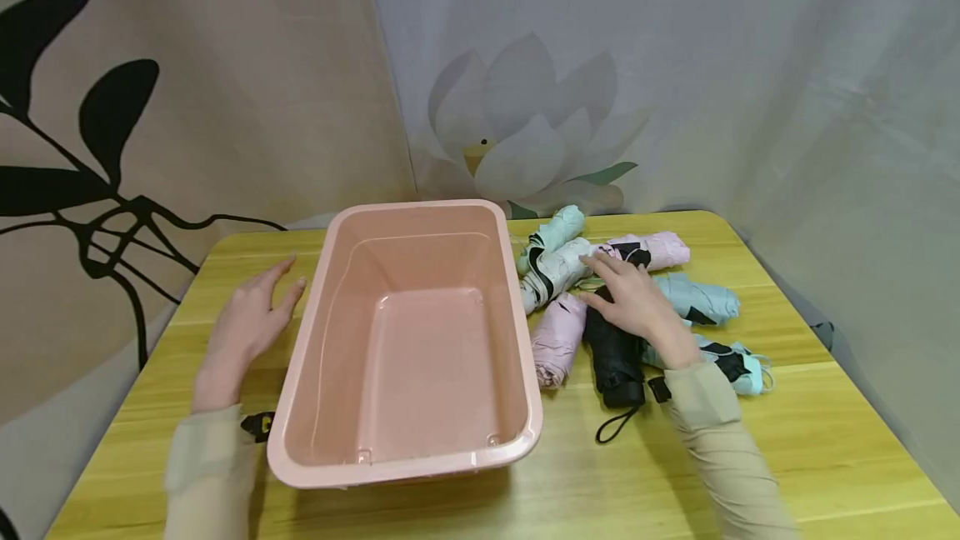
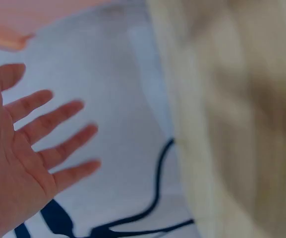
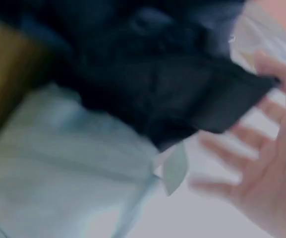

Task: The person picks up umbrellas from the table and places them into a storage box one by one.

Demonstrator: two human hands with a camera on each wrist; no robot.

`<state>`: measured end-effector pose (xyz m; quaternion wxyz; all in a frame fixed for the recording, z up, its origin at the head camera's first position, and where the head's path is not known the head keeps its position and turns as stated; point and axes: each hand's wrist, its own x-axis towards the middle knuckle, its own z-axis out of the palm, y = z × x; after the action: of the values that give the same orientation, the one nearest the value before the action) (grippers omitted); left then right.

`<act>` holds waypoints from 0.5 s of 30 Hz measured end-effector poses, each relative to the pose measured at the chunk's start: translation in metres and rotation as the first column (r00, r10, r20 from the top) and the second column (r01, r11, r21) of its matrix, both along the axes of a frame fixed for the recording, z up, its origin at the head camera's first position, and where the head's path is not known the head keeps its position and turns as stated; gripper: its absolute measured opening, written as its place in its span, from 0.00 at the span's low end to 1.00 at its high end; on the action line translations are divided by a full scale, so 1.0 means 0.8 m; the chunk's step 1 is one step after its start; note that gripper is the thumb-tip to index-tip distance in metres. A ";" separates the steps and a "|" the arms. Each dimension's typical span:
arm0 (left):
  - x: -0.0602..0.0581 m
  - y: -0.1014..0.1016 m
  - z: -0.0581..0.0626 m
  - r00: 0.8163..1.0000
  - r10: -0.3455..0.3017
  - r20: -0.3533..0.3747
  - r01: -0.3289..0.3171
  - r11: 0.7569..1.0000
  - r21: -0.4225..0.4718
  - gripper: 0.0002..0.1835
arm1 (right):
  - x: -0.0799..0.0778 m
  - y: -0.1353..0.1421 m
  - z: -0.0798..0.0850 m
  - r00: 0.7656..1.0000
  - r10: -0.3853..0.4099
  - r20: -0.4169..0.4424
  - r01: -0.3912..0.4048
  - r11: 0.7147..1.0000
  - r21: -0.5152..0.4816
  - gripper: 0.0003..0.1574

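Spreading its fingers, the right hand [image 1: 633, 302] is over the black umbrella [image 1: 618, 369]; whether they touch is hard to tell. Around that lie more folded umbrellas: a lilac umbrella [image 1: 558, 342] to its left, a white umbrella [image 1: 564, 265] behind, a blue umbrella [image 1: 707, 298] to the right. Left of these stands a pink tub [image 1: 423, 373], the left hand [image 1: 243, 323], fingers stretched apart, near its left wall. Beneath is a wooden table [image 1: 817, 440].

Right fingers [image 3: 224, 152] blurred; black umbrella [image 1: 617, 365] partly hidden
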<state>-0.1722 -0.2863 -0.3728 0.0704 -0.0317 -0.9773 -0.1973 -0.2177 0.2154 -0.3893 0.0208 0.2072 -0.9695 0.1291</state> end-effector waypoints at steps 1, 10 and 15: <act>0.003 0.003 0.005 1.000 -0.012 -0.021 0.013 0.999 0.049 0.32 | 0.001 -0.002 0.002 0.997 0.071 -0.006 -0.071 0.997 0.010 0.36; 0.034 0.039 0.059 0.990 -0.125 -0.063 0.135 0.972 0.195 0.27 | 0.022 -0.028 0.012 0.870 0.488 0.072 -0.488 0.829 0.272 0.38; 0.041 0.052 0.073 0.989 -0.146 -0.026 0.148 0.981 0.127 0.29 | 0.023 -0.039 0.003 0.843 0.529 0.097 -0.522 0.761 0.384 0.45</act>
<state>-0.1394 -0.2446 -0.3147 0.0657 -0.1009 -0.9569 -0.2642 -0.1989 0.1841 -0.3866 -0.0503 0.4714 -0.8776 -0.0706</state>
